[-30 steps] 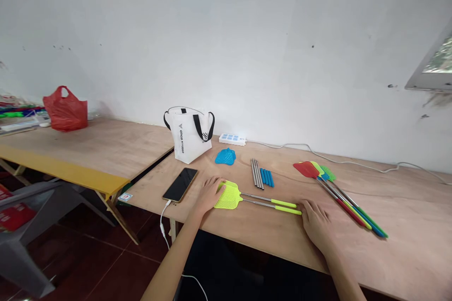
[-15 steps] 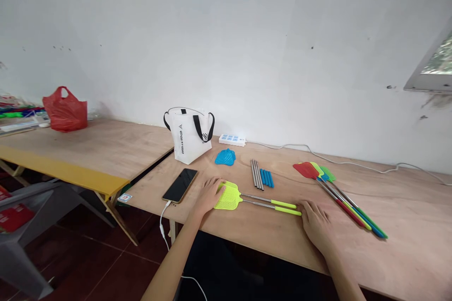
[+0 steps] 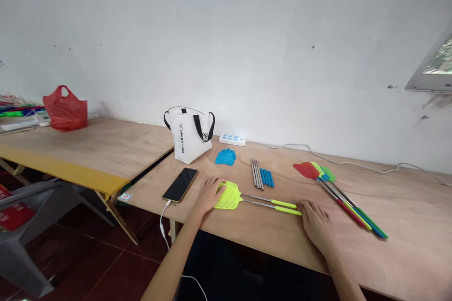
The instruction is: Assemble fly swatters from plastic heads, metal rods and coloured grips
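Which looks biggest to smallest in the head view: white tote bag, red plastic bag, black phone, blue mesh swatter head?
1. white tote bag
2. red plastic bag, though it sits farther off, so its rank against the tote is unsure
3. black phone
4. blue mesh swatter head

counter (image 3: 268, 240): bare plywood, matt, grain showing, looks a bit rough
yellow swatters (image 3: 254, 200): matt plastic mesh heads, shiny thin metal rods, smooth lime plastic grips
swatter bunch far right (image 3: 339, 195): same deal, red, green and blue plastic with metal shafts
loose rods (image 3: 256, 173): plain metal, dull sheen
blue grips (image 3: 267, 178): smooth plastic
phone (image 3: 180, 184): glossy black glass
tote bag (image 3: 189, 136): white matt cloth, black straps
red bag far left (image 3: 65, 109): thin crinkly plastic, slightly shiny
wall (image 3: 226, 33): matt white paint, scuffed
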`<state>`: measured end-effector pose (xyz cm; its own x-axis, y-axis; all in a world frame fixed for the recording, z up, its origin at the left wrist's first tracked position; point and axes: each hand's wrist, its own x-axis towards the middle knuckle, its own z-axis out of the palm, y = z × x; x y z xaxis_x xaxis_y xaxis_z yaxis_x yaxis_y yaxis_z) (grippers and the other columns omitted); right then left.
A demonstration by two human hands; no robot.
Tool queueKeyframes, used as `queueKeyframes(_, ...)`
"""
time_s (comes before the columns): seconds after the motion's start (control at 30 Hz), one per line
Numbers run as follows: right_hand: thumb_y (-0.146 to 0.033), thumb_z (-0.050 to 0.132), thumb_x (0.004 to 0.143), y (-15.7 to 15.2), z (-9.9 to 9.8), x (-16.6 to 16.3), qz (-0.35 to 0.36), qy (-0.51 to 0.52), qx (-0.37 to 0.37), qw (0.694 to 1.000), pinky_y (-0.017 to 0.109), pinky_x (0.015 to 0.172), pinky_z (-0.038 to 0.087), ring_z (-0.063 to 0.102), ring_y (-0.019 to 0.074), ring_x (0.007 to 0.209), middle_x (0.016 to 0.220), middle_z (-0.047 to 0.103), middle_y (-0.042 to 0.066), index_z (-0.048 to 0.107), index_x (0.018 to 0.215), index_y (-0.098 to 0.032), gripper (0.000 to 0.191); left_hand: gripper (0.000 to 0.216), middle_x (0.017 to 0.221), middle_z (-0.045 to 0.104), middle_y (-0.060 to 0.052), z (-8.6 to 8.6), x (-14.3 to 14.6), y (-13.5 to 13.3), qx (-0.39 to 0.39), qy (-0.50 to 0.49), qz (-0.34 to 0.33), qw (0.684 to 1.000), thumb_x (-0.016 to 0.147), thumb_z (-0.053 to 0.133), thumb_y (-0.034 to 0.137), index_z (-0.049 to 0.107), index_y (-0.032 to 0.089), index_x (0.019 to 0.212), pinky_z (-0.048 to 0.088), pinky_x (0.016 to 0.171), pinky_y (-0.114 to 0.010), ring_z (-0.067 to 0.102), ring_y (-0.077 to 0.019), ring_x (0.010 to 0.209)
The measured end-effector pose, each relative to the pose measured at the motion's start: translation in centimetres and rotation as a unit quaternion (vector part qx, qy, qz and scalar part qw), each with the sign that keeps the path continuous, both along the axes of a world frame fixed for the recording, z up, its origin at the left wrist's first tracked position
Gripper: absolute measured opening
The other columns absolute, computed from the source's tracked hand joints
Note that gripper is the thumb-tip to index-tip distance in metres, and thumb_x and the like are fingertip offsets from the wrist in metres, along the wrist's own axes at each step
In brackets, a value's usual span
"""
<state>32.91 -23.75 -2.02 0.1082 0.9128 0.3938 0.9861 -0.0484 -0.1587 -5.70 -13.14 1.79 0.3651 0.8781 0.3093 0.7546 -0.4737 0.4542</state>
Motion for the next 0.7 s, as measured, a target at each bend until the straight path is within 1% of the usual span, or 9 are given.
queueKeyframes(0.17,-0.021,0.029,0.098,0.1,-0.3,0.1,0.007,0.025,0.005,1.000,0.044,0.097,0.044,0.061,0.0255,0.114,0.124,0.066,0.009,0.060,0.115,-0.024,0.036,0.027,0.132,0.060,-0.008,-0.3,-0.1,0.1,0.001,-0.004,-0.001,1.000,0.103,0.040,0.032,0.059,0.025,0.120,0.038,0.109,-0.045,0.052,-0.0257,0.129)
queueKeyframes(0.27,-0.024,0.029,0.099,0.3,-0.3,0.3,0.016,0.072,0.030,0.997,0.046,0.099,0.045,0.060,0.0260,0.116,0.124,0.065,0.010,0.059,0.117,-0.025,0.036,0.026,0.130,0.060,-0.008,-0.3,-0.2,0.3,0.006,-0.033,0.003,0.999,0.101,0.043,0.032,0.061,0.025,0.119,0.040,0.108,-0.044,0.054,-0.0256,0.126)
queueKeyframes(0.37,-0.034,0.030,0.101,0.5,-0.1,0.4,0.073,0.126,0.047,0.988,0.044,0.099,0.048,0.060,0.0241,0.118,0.125,0.063,0.009,0.059,0.114,-0.026,0.033,0.027,0.125,0.062,-0.008,0.4,0.2,0.1,0.026,-0.082,0.018,0.996,0.102,0.043,0.033,0.062,0.024,0.119,0.042,0.107,-0.043,0.055,-0.0258,0.122)
queueKeyframes(0.43,-0.042,0.035,0.101,0.4,0.3,0.2,0.114,0.128,0.033,0.985,0.042,0.101,0.048,0.059,0.0232,0.120,0.128,0.062,0.008,0.061,0.114,-0.028,0.032,0.026,0.123,0.062,-0.008,1.2,0.8,-0.4,0.044,-0.101,0.013,0.994,0.102,0.045,0.035,0.064,0.024,0.115,0.042,0.107,-0.043,0.055,-0.0258,0.121)
queueKeyframes(0.5,-0.048,0.040,0.101,0.2,0.7,-0.1,0.136,0.107,0.010,0.985,0.043,0.103,0.047,0.058,0.0232,0.123,0.132,0.061,0.005,0.063,0.113,-0.031,0.031,0.023,0.121,0.063,-0.007,1.9,1.7,-1.1,0.048,-0.098,-0.021,0.994,0.101,0.050,0.039,0.066,0.025,0.109,0.043,0.106,-0.043,0.056,-0.0255,0.118)
queueKeyframes(0.57,-0.050,0.042,0.100,-0.1,1.1,-0.4,0.146,0.089,-0.007,0.985,0.043,0.105,0.047,0.057,0.0231,0.125,0.135,0.061,0.003,0.066,0.112,-0.033,0.032,0.020,0.118,0.063,-0.005,2.2,2.8,-1.9,0.040,-0.069,-0.070,0.994,0.097,0.058,0.043,0.069,0.027,0.102,0.044,0.104,-0.042,0.057,-0.0253,0.114)
queueKeyframes(0.63,-0.051,0.042,0.100,-0.4,1.4,-0.7,0.153,0.082,-0.015,0.985,0.044,0.105,0.046,0.056,0.0233,0.127,0.136,0.060,0.002,0.067,0.113,-0.035,0.032,0.019,0.116,0.063,-0.004,2.0,3.7,-2.5,0.025,-0.029,-0.111,0.993,0.094,0.064,0.044,0.071,0.027,0.098,0.044,0.104,-0.043,0.058,-0.0254,0.113)
queueKeyframes(0.7,-0.051,0.042,0.100,-0.6,1.8,-1.0,0.157,0.083,-0.021,0.984,0.046,0.106,0.045,0.055,0.0239,0.128,0.137,0.060,0.002,0.067,0.115,-0.036,0.032,0.019,0.115,0.064,-0.004,1.6,4.4,-2.8,0.010,-0.002,-0.131,0.991,0.093,0.066,0.044,0.071,0.026,0.096,0.043,0.103,-0.043,0.058,-0.0254,0.113)
